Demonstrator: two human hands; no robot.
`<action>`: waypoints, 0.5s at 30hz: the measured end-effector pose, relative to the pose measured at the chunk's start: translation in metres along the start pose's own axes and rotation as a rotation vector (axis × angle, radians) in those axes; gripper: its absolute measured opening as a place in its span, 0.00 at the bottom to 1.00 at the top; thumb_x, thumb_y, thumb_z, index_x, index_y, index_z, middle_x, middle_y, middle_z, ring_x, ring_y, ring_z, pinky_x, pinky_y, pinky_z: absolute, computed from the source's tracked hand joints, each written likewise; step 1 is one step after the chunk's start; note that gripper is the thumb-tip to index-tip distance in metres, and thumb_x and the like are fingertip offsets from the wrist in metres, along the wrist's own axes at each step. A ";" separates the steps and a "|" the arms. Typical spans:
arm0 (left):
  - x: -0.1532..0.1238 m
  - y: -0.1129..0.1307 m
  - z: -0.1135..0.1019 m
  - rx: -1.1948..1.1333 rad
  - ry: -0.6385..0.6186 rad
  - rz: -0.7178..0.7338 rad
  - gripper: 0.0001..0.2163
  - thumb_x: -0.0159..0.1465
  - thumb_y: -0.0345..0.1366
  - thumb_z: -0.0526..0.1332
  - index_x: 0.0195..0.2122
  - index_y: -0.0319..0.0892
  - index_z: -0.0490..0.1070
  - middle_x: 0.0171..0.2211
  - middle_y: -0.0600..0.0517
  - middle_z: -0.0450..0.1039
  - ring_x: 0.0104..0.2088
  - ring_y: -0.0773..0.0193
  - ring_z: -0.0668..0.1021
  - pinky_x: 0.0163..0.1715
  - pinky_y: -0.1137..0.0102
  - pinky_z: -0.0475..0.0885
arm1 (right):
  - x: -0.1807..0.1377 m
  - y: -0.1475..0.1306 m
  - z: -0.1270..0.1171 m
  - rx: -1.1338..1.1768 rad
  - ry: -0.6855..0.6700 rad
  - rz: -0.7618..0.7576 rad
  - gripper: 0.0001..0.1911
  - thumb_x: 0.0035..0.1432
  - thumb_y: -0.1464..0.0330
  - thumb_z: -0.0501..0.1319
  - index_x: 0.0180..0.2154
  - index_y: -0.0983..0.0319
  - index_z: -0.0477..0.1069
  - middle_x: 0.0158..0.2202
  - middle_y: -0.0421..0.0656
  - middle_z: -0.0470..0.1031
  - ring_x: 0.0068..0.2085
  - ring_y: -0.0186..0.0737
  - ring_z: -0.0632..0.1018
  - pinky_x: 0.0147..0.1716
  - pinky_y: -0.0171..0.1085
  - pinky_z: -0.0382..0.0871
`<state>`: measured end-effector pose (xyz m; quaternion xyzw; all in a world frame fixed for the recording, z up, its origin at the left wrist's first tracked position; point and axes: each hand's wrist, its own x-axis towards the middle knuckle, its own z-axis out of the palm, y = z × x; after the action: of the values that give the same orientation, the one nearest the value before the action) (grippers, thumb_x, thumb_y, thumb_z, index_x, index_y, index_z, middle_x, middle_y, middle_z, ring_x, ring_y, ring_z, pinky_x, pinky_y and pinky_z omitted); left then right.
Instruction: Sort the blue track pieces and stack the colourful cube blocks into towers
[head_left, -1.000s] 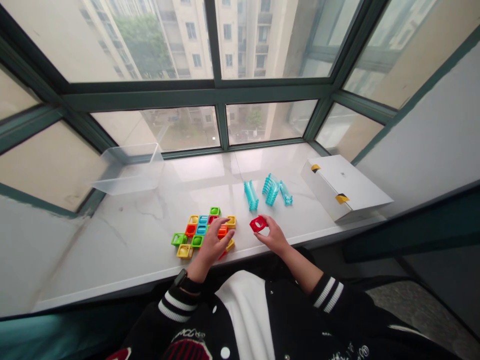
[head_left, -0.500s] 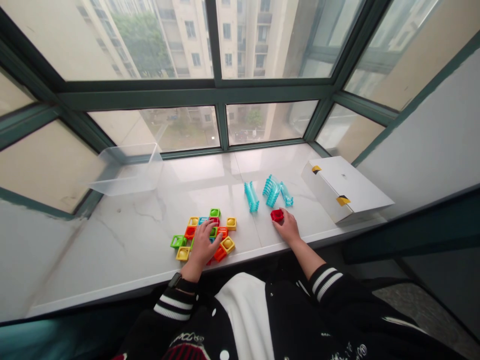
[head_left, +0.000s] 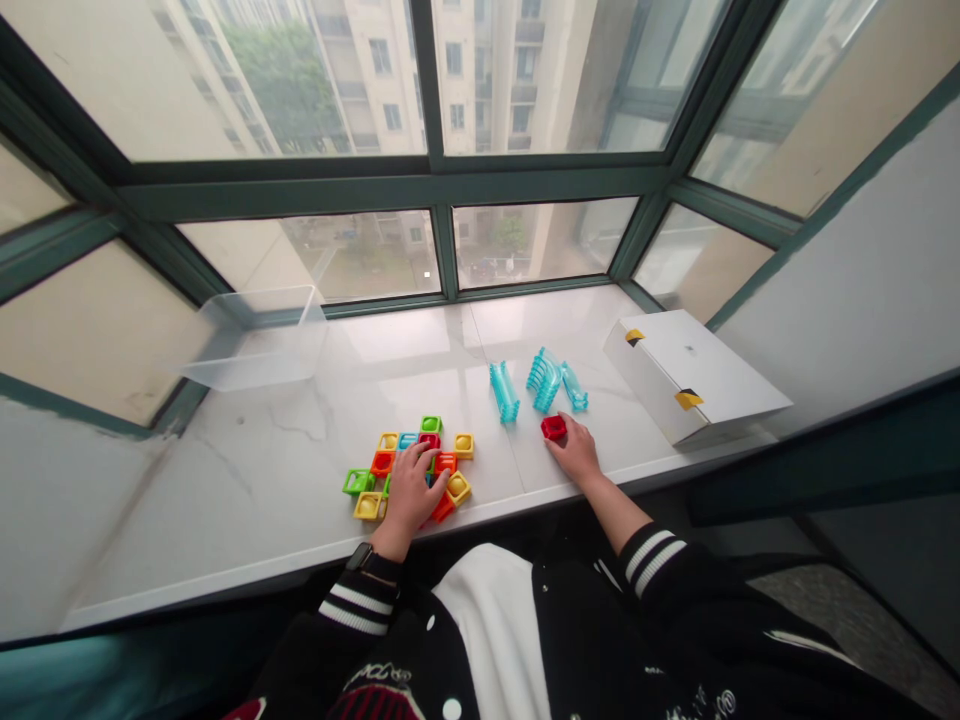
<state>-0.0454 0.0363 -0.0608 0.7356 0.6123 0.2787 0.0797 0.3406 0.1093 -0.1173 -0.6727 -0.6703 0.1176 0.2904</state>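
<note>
My right hand point(head_left: 576, 452) has its fingers closed on a red block point(head_left: 553, 428), which rests on or just over the white sill. My left hand point(head_left: 412, 488) lies over a cluster of coloured plastic blocks, fingers stretched out and thumb apart, hiding several of them. Around it show a green block point(head_left: 358, 482), a yellow block point(head_left: 463, 445), an orange block point(head_left: 382, 462) and a light blue block point(head_left: 407, 441). Beyond my right hand lie clear turquoise track pieces: a straight one point(head_left: 504, 392), a curved one point(head_left: 544, 380) and a narrow one point(head_left: 574, 387).
A clear plastic tub point(head_left: 255, 370) stands at the back left of the marble-patterned sill point(head_left: 247, 510). On the right sits a white box point(head_left: 697, 375) with yellow-and-black tabs. Green-framed windows point(head_left: 390, 195) rise behind, and the sill's front edge runs close to my body.
My left hand has shifted slightly right and lower over the blocks. My right hand keeps its hold on the red block, almost in the same place.
</note>
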 end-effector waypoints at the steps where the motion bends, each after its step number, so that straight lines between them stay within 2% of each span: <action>1: 0.000 0.000 0.000 0.009 -0.001 0.003 0.15 0.68 0.42 0.63 0.54 0.46 0.76 0.60 0.42 0.74 0.63 0.43 0.73 0.67 0.46 0.65 | 0.000 0.000 0.000 0.000 -0.002 0.002 0.36 0.58 0.58 0.65 0.66 0.60 0.66 0.59 0.54 0.77 0.59 0.60 0.75 0.59 0.56 0.69; 15: -0.002 0.000 0.002 0.039 0.008 0.015 0.15 0.69 0.43 0.62 0.54 0.46 0.77 0.60 0.42 0.74 0.64 0.42 0.72 0.67 0.45 0.65 | 0.000 0.004 0.004 0.002 -0.004 -0.011 0.35 0.59 0.58 0.64 0.66 0.61 0.65 0.59 0.54 0.77 0.59 0.60 0.75 0.60 0.56 0.69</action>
<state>-0.0441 0.0352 -0.0630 0.7404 0.6124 0.2704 0.0607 0.3421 0.1100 -0.1226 -0.6684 -0.6745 0.1182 0.2904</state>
